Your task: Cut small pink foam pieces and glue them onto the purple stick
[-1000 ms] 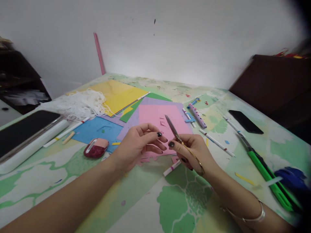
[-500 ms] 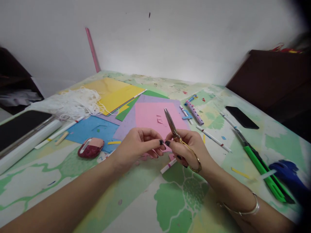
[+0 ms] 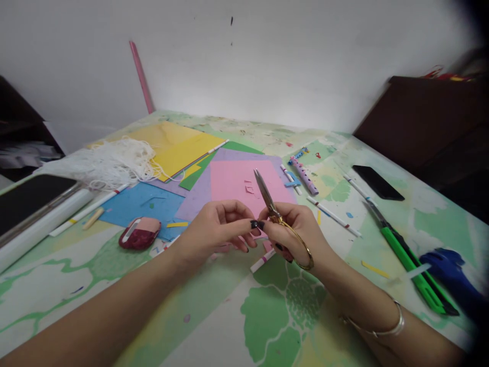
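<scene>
My right hand [image 3: 292, 229] holds a pair of gold-handled scissors [image 3: 266, 192], blades closed and pointing up and away. The thumb and finger of my left hand [image 3: 225, 224] are pinched together, with their tips meeting those of my right hand. Whatever sits between the fingertips is too small or too hidden to make out. Beyond the hands lies a pink sheet [image 3: 229, 178] with small pink cut pieces [image 3: 249, 189] on it, on top of a lilac sheet [image 3: 194, 201]. Under my right hand is a white marker [image 3: 263, 261] with a purple band.
White string [image 3: 118, 160], yellow card [image 3: 183, 145] and a blue sheet [image 3: 133, 204] are at the left, near an earbud case [image 3: 140, 233]. On the right lie a green box cutter [image 3: 412, 270], a black phone [image 3: 378, 182], markers [image 3: 334, 216] and a dotted lilac roll [image 3: 304, 177].
The whole view has shifted slightly, so things appear a little further left. Both hands keep nearly the same pose, fingertips together, and the scissors stay in my right hand.
</scene>
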`<state>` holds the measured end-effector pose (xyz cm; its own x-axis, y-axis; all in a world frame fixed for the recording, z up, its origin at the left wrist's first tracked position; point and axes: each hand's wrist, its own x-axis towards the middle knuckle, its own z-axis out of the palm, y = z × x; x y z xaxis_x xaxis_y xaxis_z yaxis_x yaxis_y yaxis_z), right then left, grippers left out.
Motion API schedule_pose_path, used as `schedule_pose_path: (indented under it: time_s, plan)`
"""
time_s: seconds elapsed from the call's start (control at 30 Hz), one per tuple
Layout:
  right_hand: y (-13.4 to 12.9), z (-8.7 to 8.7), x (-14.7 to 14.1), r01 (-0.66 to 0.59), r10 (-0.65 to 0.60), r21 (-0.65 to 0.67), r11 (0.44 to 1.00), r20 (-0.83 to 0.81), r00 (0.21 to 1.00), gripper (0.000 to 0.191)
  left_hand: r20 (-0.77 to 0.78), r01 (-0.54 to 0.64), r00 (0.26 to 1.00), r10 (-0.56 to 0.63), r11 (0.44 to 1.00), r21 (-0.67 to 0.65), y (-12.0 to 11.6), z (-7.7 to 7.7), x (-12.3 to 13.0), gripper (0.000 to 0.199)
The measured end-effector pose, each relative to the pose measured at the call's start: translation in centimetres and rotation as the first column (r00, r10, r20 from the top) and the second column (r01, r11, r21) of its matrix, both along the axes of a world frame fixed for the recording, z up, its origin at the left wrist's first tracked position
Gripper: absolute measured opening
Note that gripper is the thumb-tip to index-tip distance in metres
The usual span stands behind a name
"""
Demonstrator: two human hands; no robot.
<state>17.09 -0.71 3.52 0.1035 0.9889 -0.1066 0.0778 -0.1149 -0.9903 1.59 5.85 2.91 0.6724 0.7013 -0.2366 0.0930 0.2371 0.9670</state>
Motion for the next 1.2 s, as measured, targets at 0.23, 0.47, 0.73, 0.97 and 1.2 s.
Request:
schedule_pose_path:
  time_s: [0.23, 0.47, 0.73, 0.97, 1.2]
  plan:
    - [-0.04, -0.12, 0.08, -0.011, 0.011, -0.016, 1.000, -0.036, 0.999, 0.009, -0.014, 0.008, 1.000, -0.008, 1.000, 0.015, -0.05, 0.10, 0.08, 0.010]
    - [0.04, -0.34, 0.29, -0.034, 0.032, -0.027, 0.999, -0.082, 0.996, 0.008, 0.019, -0.002, 1.000, 0.002, 1.000, -0.005, -0.18, 0.18, 0.21, 0.006]
    - [0.05, -0.39, 0.33, -0.035, 0.036, 0.007, 0.999, -0.096, 0.995, 0.007, 0.004, 0.022, 1.000, -0.022, 1.000, 0.013, 0.00, -0.02, 0.13, 0.017]
    - [-0.10, -0.50, 0.25, -0.041, 0.043, 0.021, 0.999, -0.117, 0.992, 0.009, 0.004, -0.002, 1.000, 0.002, 0.999, 0.033, 0.01, -0.02, 0.18, 0.016]
    - [-0.14, -0.48, 0.21, -0.050, 0.055, 0.042, 0.998, -0.119, 0.991, 0.007, 0.040, 0.000, 0.999, -0.001, 1.000, 0.024, 0.06, -0.18, 0.22, 0.015]
